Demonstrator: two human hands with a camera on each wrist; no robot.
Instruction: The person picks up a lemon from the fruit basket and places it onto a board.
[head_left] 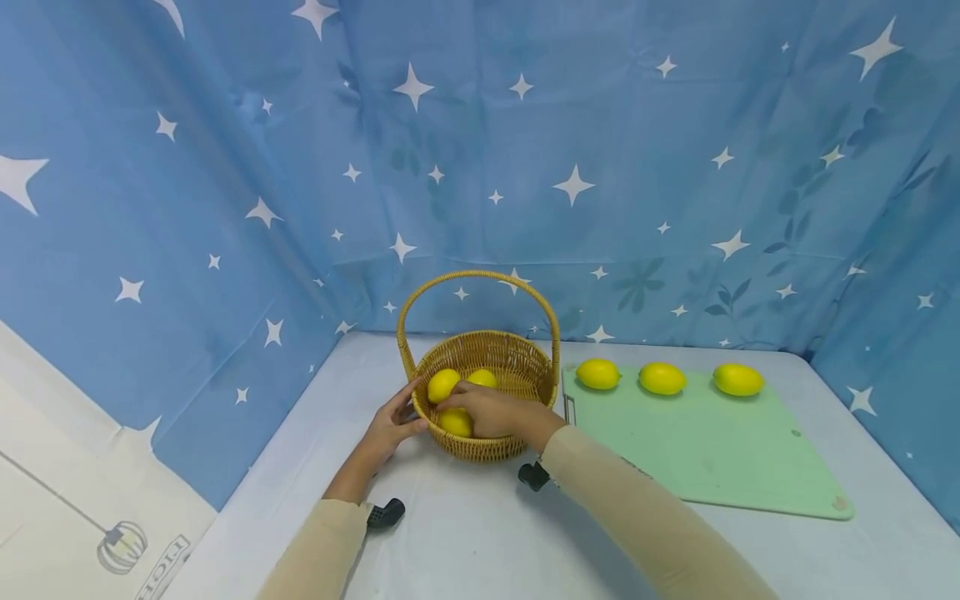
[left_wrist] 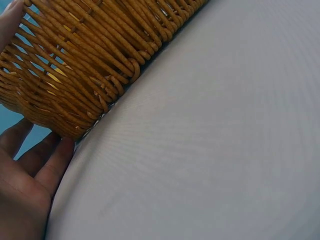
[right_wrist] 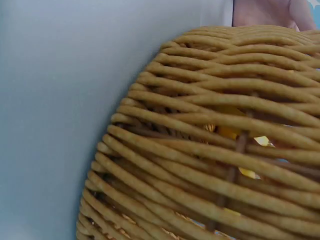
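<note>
A wicker basket (head_left: 485, 450) with a tall arched handle stands on the table, several yellow lemons (head_left: 443, 386) lying inside it. My right hand (head_left: 487, 410) reaches down into the basket, its fingers curled over the nearest lemon (head_left: 455, 423). Part of that grip is hidden behind the lemon and the basket wall. Against the basket's left outer side rests my left hand (head_left: 388, 429), thumb toward the near rim. Its fairly straight fingers (left_wrist: 57, 162) touch the wicker low down in the left wrist view. Woven strands (right_wrist: 200, 165) cover most of the right wrist view.
To the right lies a pale green cutting board (head_left: 697, 450) with three lemons (head_left: 662, 378) in a row along its far edge. A blue star-patterned curtain (head_left: 637, 167) hangs behind the white table (head_left: 465, 542) and along both sides.
</note>
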